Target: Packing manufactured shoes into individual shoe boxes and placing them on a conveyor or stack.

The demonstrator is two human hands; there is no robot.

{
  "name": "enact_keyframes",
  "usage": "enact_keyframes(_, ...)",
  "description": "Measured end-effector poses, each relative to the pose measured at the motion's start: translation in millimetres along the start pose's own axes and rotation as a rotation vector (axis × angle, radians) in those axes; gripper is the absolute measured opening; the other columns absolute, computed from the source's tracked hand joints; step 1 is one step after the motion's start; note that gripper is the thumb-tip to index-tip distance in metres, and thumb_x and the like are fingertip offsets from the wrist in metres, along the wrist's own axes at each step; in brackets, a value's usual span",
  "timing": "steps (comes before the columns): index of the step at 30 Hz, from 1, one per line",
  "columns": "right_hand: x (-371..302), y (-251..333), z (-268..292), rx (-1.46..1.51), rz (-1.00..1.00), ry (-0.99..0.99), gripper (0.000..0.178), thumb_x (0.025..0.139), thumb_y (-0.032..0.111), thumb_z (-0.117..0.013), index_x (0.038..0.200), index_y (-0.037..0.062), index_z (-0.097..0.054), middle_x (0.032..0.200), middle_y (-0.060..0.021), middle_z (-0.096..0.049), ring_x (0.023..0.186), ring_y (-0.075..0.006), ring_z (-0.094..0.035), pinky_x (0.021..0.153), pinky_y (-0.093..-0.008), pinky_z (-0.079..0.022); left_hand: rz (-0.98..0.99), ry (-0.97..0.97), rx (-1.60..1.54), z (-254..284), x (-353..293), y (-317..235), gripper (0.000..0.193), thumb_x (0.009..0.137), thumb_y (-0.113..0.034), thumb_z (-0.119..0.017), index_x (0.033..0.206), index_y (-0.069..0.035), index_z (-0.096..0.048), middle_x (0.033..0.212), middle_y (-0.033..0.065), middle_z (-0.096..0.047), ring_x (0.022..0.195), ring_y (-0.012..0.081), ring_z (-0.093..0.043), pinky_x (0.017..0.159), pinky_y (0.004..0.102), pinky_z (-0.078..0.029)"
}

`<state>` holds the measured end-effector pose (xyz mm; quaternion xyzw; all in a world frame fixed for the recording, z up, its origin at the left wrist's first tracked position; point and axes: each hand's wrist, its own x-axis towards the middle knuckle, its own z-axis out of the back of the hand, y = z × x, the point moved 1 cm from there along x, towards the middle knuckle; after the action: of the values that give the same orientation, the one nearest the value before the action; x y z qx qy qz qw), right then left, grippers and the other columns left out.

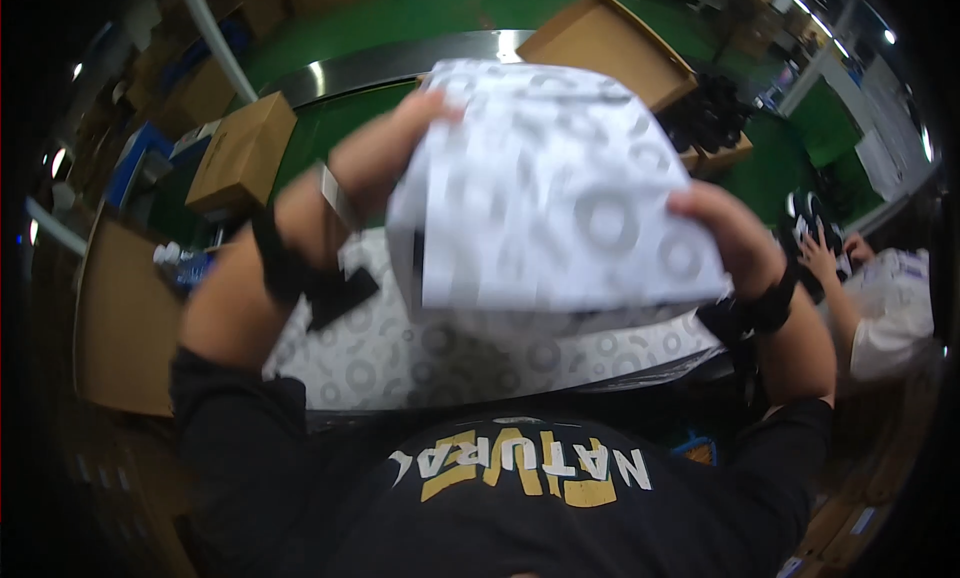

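Box (560, 198) aloft, gripped from two sides

White with grey rings, held up above a similarly patterned white surface (345, 363). Left hand (412, 120) clamped at the upper left edge, right hand (735, 233) at the right side; well apart, with the box between. Finger placement underneath: impossible to tell. Likeliest trouble: a slip or tilt, from pressure on the sides alone, without visible support below. Possibly also a snag, from the black strap (345, 296) hanging off the left forearm near the lower left corner. Lesser risk: a bump against the open brown carton (610, 48) beyond, from reaching too far forward.
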<state>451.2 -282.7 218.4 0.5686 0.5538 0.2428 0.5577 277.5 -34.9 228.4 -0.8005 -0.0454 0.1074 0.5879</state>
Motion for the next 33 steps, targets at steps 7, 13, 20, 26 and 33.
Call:
enact_keyframes(7,88,54,10,0.104,0.114,-0.177,0.030,0.082,0.020,-0.053,0.105,-0.0004,-0.053,0.096,-0.0124,-0.060,0.088,-0.0189,-0.058,0.080,-0.0302,-0.047,0.387,-0.369,0.292,76,97,-49,0.036,0.067,-0.043,-0.057,0.078,-0.009,-0.063,0.077,0.0072,-0.063,0.063,0.0191,-0.059,0.060,0.0356,-0.048)
enact_keyframes(13,187,51,29,0.039,0.053,-0.092,0.025,0.085,0.024,-0.048,0.094,0.0030,-0.057,0.088,-0.0073,-0.062,0.076,-0.0165,-0.060,0.074,-0.0297,-0.049,0.463,-0.150,0.075,153,144,-1,0.038,0.072,-0.041,-0.051,0.084,-0.006,-0.061,0.081,0.0109,-0.063,0.067,0.0226,-0.060,0.067,0.0374,-0.048)
enact_keyframes(20,224,73,32,-0.093,0.063,-0.046,0.025,0.085,0.024,-0.045,0.093,0.0043,-0.057,0.085,-0.0056,-0.062,0.072,-0.0134,-0.060,0.067,-0.0282,-0.051,0.485,-0.126,0.045,157,145,-4,0.040,0.069,-0.044,-0.057,0.084,-0.007,-0.062,0.080,0.0103,-0.063,0.066,0.0197,-0.062,0.064,0.0352,-0.050)
enact_keyframes(26,255,83,34,-0.312,0.083,-0.034,0.028,0.083,0.025,-0.048,0.099,0.0018,-0.055,0.089,-0.0084,-0.061,0.075,-0.0151,-0.060,0.068,-0.0288,-0.050,0.419,-0.188,0.023,178,164,7,0.034,0.073,-0.039,-0.056,0.081,-0.006,-0.062,0.078,0.0091,-0.063,0.062,0.0187,-0.060,0.061,0.0311,-0.050)
enact_keyframes(33,342,-16,48,-1.388,0.106,-0.317,0.031,0.078,0.013,-0.054,0.104,-0.0022,-0.053,0.085,-0.0182,-0.059,0.070,-0.0221,-0.056,0.064,-0.0318,-0.046,-0.180,-0.784,0.769,257,199,104,0.038,0.080,-0.017,-0.049,0.117,-0.008,-0.046,0.097,0.0104,-0.058,0.073,0.0167,-0.059,0.059,0.0274,-0.048)
